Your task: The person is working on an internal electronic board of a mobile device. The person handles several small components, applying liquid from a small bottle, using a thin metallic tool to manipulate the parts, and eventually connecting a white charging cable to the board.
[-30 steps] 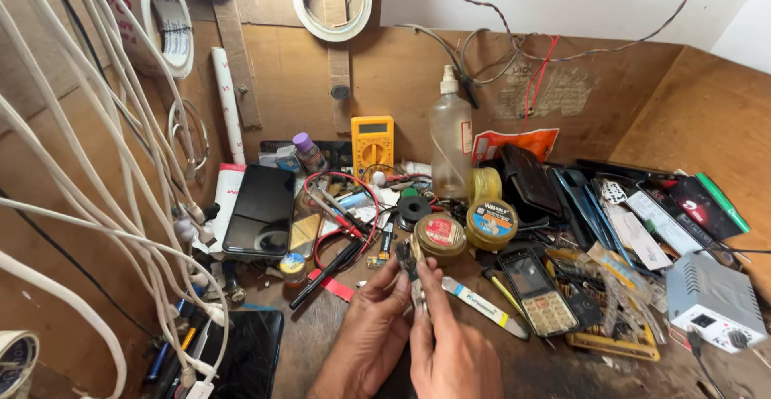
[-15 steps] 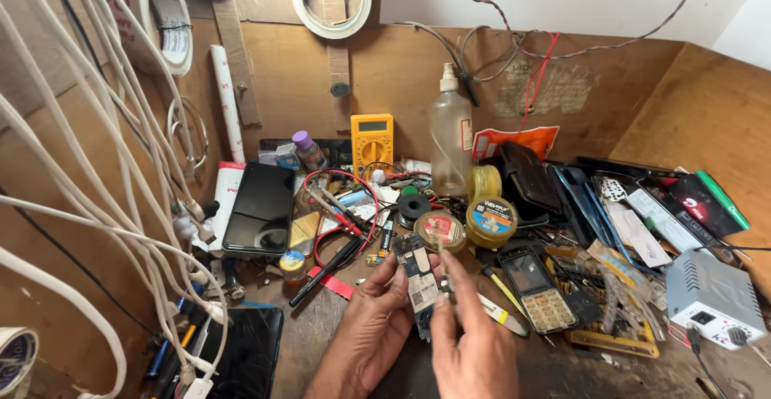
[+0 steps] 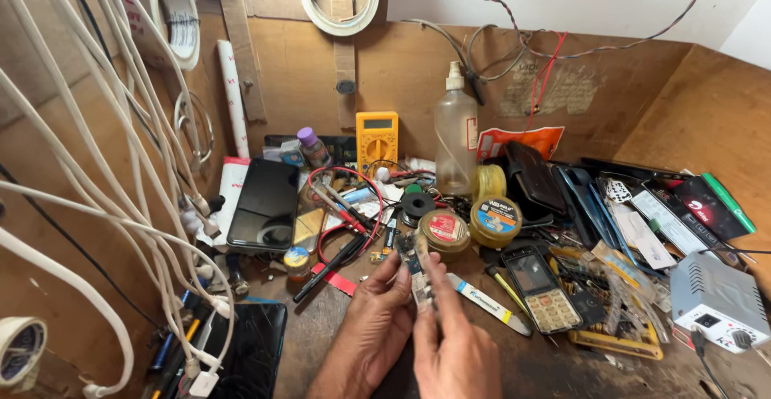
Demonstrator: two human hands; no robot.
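Observation:
My left hand (image 3: pixel 371 327) and my right hand (image 3: pixel 450 343) are raised together at the bottom centre of the head view. Between their fingertips they pinch a small narrow circuit board (image 3: pixel 417 270), held upright over the wooden bench (image 3: pixel 554 367). The left fingers grip its left edge and the right fingers its right edge. Just beyond the board sit two round tins, one with a red lid (image 3: pixel 444 229) and one with a blue lid (image 3: pixel 495 217). A small keypad phone (image 3: pixel 541 288) lies to the right of my hands.
A yellow multimeter (image 3: pixel 377 137) and a clear spray bottle (image 3: pixel 455 136) stand at the back. A black smartphone (image 3: pixel 263 203) lies left, red and black probe leads (image 3: pixel 341 230) beside it. White cables (image 3: pixel 104 166) hang at left. A grey power unit (image 3: pixel 717 301) sits right.
Both hands have lifted the circuit board higher and turned it upright between the fingertips; one second ago it was held lower, close to the palms.

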